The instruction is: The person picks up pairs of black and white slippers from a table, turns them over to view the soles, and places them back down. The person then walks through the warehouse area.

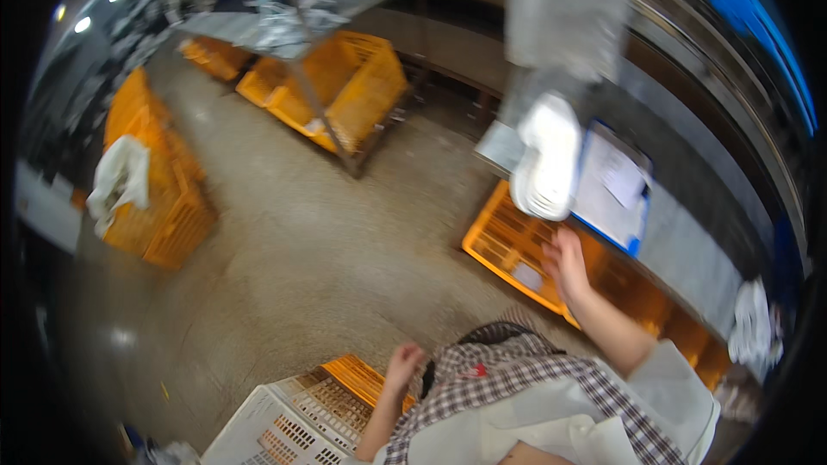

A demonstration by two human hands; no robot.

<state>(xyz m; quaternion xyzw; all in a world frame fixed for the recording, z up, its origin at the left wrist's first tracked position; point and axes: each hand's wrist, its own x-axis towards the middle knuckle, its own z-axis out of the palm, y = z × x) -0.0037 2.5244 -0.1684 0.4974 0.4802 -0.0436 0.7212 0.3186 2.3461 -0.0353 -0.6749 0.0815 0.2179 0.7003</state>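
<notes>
My right hand [565,263] reaches up to the near end of a stack of white, sole-shaped pieces [548,155]. Its fingers are apart and hold nothing I can see; whether they touch the stack I cannot tell. The stack lies at the edge of a grey workbench [685,245], beside a blue-edged clipboard [610,185] with papers on it. Lower down, my left hand [403,368] hangs in front of my checked apron [491,375], near a white crate [280,426]. Blur hides how its fingers are set.
An orange crate [508,250] sits under the bench edge. More orange crates stand at the left [177,207] and below a table [301,13] at the back. A white cloth [121,176] drapes over the left crates. White items [749,323] lie at the bench's right end.
</notes>
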